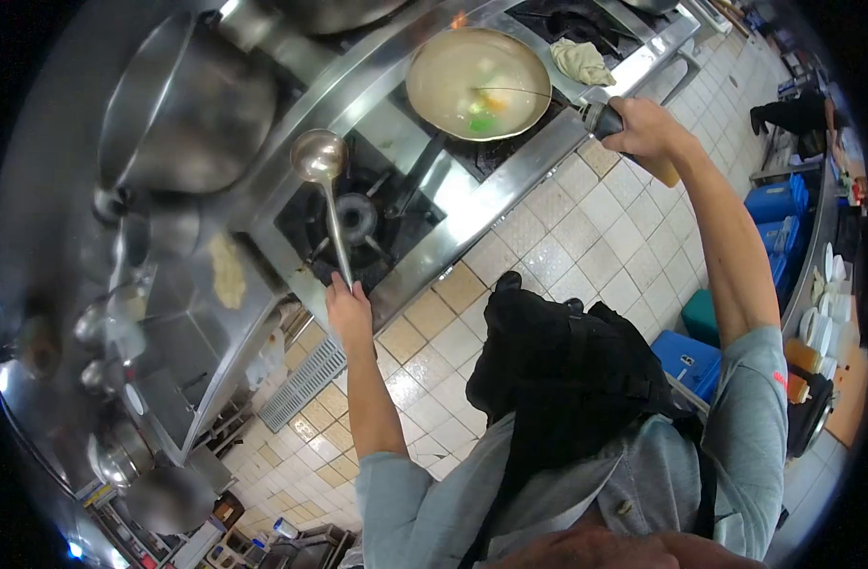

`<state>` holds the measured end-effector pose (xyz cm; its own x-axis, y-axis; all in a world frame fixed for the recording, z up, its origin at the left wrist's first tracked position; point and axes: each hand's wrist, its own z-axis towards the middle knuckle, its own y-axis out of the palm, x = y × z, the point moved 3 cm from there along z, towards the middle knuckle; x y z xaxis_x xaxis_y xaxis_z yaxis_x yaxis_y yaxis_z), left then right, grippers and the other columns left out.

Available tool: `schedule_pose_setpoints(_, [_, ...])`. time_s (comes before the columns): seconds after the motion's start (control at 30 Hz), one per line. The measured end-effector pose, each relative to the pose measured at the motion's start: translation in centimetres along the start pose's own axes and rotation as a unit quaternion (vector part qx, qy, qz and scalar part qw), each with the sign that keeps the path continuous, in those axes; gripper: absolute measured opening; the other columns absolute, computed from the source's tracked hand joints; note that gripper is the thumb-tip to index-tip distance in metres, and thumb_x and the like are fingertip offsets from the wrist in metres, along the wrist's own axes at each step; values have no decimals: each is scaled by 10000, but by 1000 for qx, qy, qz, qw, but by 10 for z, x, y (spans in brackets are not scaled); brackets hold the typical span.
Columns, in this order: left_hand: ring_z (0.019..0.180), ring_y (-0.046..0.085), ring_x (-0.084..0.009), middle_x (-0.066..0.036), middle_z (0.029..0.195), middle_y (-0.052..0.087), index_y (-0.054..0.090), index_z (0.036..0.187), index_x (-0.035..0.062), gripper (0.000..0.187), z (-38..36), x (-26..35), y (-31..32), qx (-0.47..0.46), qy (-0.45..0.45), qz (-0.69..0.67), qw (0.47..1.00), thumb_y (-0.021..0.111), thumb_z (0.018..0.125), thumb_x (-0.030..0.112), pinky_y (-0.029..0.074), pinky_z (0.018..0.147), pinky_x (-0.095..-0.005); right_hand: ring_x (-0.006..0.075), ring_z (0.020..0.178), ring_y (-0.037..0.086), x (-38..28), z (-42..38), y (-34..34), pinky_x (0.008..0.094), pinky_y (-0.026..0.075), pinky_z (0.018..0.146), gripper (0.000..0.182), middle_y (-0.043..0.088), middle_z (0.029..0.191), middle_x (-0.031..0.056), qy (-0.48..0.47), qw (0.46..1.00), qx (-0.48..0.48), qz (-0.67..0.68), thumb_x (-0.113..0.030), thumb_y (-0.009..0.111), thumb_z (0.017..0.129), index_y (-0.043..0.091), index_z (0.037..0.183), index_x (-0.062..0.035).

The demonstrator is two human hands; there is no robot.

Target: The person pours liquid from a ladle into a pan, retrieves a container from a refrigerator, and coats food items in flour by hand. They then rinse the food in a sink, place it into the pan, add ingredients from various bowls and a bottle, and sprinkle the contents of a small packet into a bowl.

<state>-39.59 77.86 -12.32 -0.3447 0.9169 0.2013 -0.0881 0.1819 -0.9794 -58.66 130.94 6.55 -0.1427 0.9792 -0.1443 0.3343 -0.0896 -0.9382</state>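
Note:
My left hand is closed around the end of a long-handled metal ladle. The ladle's bowl hangs over the far side of a gas burner. On the right, my right hand grips the dark handle of a wok, whose yellowish end shows below my palm. The wok sits over the neighbouring burner, with an orange flame at its far rim. Cloudy pale liquid fills it, with green, orange and whitish pieces inside.
A crumpled cloth lies right of the wok. A large metal pan stands on the left, near a steel sink. Blue bins and a counter with plates are at right. Another person bends at the far right.

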Motion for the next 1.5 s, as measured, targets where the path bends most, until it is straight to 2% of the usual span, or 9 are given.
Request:
schedule_pose_setpoints(0.23, [1237, 515, -416, -238, 1385, 500, 414, 1452, 18, 657, -5, 16, -27, -29, -13, -9, 999, 660, 908, 290, 447, 1012, -458, 321, 956, 670, 30, -47, 20, 392, 518, 851, 613, 685, 990, 203, 2, 953, 166, 253, -312, 784, 743, 575, 1218, 13])
schedule_pose_setpoints(0.3, [1303, 465, -417, -232, 1471, 414, 411, 1447, 15, 659, -1, 35, -50, 92, 76, -31, 992, 662, 915, 312, 434, 1042, -457, 189, 1028, 626, 41, -73, 30, 339, 503, 894, 624, 661, 1095, 119, 3, 885, 233, 403, -244, 816, 772, 549, 1260, 40])
schedule_pose_setpoints(0.53, [1362, 386, -436, -289, 1504, 329, 459, 1421, -10, 584, -6, 193, -91, 189, 355, -203, 893, 695, 912, 152, 364, 1105, -486, 194, 1066, 623, 86, -211, 114, 371, 508, 954, 695, 644, 1177, 99, 122, 725, 300, 607, -276, 859, 763, 529, 1314, -10])
schedule_pose_setpoints(0.7, [1354, 396, -444, -303, 1484, 346, 483, 1382, -40, 488, -47, 311, -51, 20, 570, -255, 781, 626, 962, 166, 395, 1072, -504, 142, 1095, 567, 95, -384, 144, 328, 457, 1001, 698, 626, 1171, 49, 266, 713, 430, 486, -217, 867, 749, 524, 1326, -26])
schedule_pose_setpoints(0.93, [1327, 428, -450, -333, 1481, 329, 528, 1326, -55, 452, -97, 399, 8, -222, 682, -181, 673, 629, 936, 148, 426, 1035, -487, 168, 1168, 574, 73, -646, 191, 351, 448, 1044, 732, 613, 1248, 76, 444, 480, 659, 371, -209, 860, 742, 495, 1353, -40])
schedule_pose_setpoints(1.17, [1305, 425, -479, -327, 1413, 433, 594, 1241, -56, 473, -163, 457, 52, -285, 664, 7, 691, 676, 882, 241, 358, 1091, -476, 178, 1142, 600, 84, -850, 224, 328, 478, 989, 751, 630, 1235, 106, 603, 368, 687, 171, -241, 852, 764, 470, 1369, -12])
schedule_pose_setpoints(1.33, [1131, 599, -414, -293, 1215, 600, 640, 1141, -77, 411, -274, 455, 22, -445, 594, 98, 663, 684, 875, 233, 495, 940, -429, 195, 1138, 601, 133, -974, 260, 334, 467, 998, 713, 624, 1242, 111, 585, 364, 713, 131, -222, 833, 769, 482, 1361, -36])
schedule_pose_setpoints(1.37, [1035, 648, -358, -251, 1148, 632, 626, 1154, -70, 357, -254, 426, 77, -457, 592, 122, 653, 661, 911, 190, 531, 877, -406, 196, 1140, 601, 146, -997, 268, 334, 465, 1000, 702, 619, 1249, 111, 599, 368, 703, 108, -208, 828, 768, 485, 1355, -36])
schedule_pose_setpoints(1.5, [1064, 638, -361, -256, 1172, 628, 614, 1182, -73, 380, -293, 393, 88, -506, 530, 194, 652, 659, 921, 199, 512, 914, -412, 206, 1165, 590, 189, -1070, 307, 338, 450, 1014, 678, 618, 1245, 124, 609, 362, 702, 75, -169, 807, 759, 484, 1345, -54])
